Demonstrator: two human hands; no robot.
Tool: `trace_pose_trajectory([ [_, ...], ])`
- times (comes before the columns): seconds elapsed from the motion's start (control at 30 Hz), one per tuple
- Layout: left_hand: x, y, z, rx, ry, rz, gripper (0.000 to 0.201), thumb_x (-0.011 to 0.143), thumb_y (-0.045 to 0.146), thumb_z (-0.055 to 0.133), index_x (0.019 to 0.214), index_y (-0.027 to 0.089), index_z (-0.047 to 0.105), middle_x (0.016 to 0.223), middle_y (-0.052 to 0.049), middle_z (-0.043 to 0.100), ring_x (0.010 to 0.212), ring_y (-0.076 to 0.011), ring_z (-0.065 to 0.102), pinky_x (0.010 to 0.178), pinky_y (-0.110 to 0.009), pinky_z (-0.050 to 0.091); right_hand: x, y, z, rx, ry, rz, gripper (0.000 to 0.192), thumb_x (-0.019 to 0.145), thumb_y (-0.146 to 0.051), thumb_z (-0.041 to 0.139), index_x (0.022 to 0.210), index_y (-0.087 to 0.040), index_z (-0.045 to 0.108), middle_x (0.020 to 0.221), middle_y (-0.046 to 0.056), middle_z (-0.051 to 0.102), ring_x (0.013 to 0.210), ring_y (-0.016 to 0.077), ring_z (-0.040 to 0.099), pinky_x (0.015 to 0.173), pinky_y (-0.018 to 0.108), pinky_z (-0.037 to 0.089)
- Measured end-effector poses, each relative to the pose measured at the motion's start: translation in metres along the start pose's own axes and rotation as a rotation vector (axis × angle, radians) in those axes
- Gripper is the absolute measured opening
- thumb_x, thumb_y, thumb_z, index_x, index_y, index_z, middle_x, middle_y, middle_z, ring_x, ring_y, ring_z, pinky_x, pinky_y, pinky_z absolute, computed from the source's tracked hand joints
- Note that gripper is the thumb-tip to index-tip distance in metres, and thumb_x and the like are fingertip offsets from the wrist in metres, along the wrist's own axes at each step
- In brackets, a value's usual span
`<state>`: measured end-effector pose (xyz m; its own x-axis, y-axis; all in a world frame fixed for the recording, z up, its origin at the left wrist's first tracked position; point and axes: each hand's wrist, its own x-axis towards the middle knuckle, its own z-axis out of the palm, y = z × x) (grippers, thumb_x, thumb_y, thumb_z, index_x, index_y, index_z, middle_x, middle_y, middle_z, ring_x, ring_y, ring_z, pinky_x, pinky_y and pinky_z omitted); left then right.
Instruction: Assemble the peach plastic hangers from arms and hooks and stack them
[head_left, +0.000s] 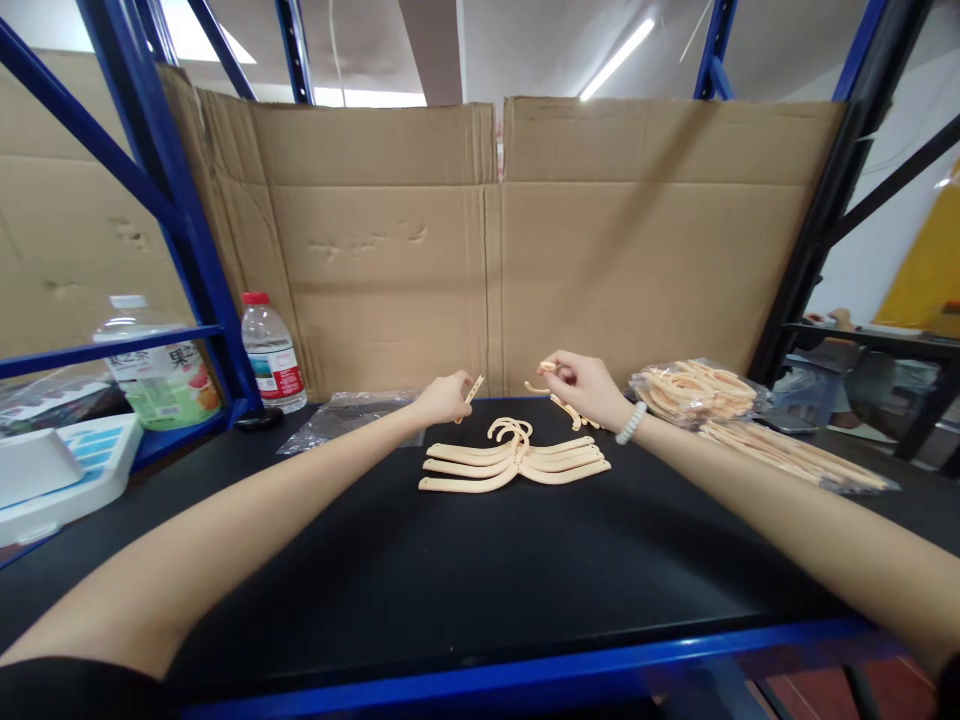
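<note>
My left hand (pixel 444 399) is closed on a short, flat beige plastic piece (pixel 475 387), with much of it hidden by the fingers. To its right, my right hand (pixel 589 388) pinches a beige hanger hook (pixel 535 388) whose curved end points left. Just under that hand lie more loose beige pieces (pixel 568 412), partly covered. Between and nearer than both hands, several beige clothes hangers (pixel 480 485) rest in a stack on the black tabletop (pixel 450 570), hooks toward the back.
Bagged beige hooks (pixel 694 388) and bagged long hanger pieces (pixel 787 455) lie at the right. A clear plastic bag (pixel 349 420) is behind my left forearm. A red-capped water bottle (pixel 271 355) stands at left by the blue frame. Cardboard (pixel 382 250) walls the back.
</note>
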<state>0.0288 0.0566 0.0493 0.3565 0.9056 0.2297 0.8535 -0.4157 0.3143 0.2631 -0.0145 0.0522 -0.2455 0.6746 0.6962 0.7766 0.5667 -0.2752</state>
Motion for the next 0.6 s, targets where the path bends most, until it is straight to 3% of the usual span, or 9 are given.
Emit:
trace_pose_trajectory([
  [0.1,-0.025,0.005,-0.010,-0.172,0.077,0.045,0.063,0.075,0.011,0.054,0.134,0.022,0.036,0.080,0.001,0.063,0.066,-0.0130,0.063,0.066,-0.024,0.049,-0.032,-0.023,-0.014,0.412,-0.081,0.102,0.016,0.086,-0.028,0.048,0.091,-0.016,0.058,0.052,-0.004,0.056,0.049,0.0103,0.052,0.053,0.022,0.039],
  [0.17,-0.046,0.013,-0.014,-0.296,0.088,0.030,0.057,0.078,0.014,0.046,0.134,0.019,0.033,0.075,0.002,0.059,0.058,-0.0108,0.059,0.056,-0.022,0.048,-0.048,-0.037,-0.017,0.595,-0.129,0.145,0.015,0.083,-0.025,0.051,0.090,-0.016,0.060,0.062,0.000,0.062,0.056,0.0112,0.056,0.056,0.023,0.043],
  [0.27,-0.079,0.025,-0.016,-0.795,-0.017,-0.043,0.030,0.071,0.015,0.050,0.101,0.016,0.055,0.067,0.003,0.052,0.050,-0.0080,0.051,0.046,-0.018,0.042,-0.061,-0.054,-0.013,0.842,-0.200,0.188,0.022,0.079,-0.020,0.051,0.097,-0.016,0.063,0.085,0.005,0.069,0.068,0.0120,0.060,0.064,0.025,0.047],
  [0.37,-0.108,0.032,-0.009,-1.017,-0.090,-0.027,0.014,0.067,0.015,0.053,0.081,0.016,0.054,0.062,0.004,0.049,0.046,-0.0064,0.047,0.043,-0.018,0.042,-0.068,-0.062,-0.005,1.056,-0.285,0.278,0.028,0.080,-0.023,0.050,0.103,-0.015,0.064,0.099,0.009,0.068,0.076,0.0142,0.062,0.065,0.027,0.048],
  [0.47,-0.129,0.036,0.002,-1.122,-0.122,0.011,0.015,0.067,0.017,0.061,0.079,0.016,0.052,0.067,0.003,0.055,0.055,-0.0096,0.056,0.050,-0.021,0.050,-0.074,-0.065,0.002,1.106,-0.287,0.363,0.030,0.085,-0.036,0.052,0.099,-0.013,0.065,0.097,0.011,0.068,0.069,0.0135,0.061,0.057,0.026,0.045],
  [0.6,-0.139,0.039,0.016,-1.159,-0.132,0.044,0.023,0.071,0.025,0.069,0.082,0.016,0.052,0.074,0.000,0.062,0.066,-0.0134,0.065,0.062,-0.025,0.055,-0.081,-0.062,0.008,1.021,-0.253,0.419,0.026,0.077,-0.036,0.067,0.091,-0.015,0.061,0.085,0.006,0.068,0.054,0.0083,0.053,0.048,0.023,0.040],
])
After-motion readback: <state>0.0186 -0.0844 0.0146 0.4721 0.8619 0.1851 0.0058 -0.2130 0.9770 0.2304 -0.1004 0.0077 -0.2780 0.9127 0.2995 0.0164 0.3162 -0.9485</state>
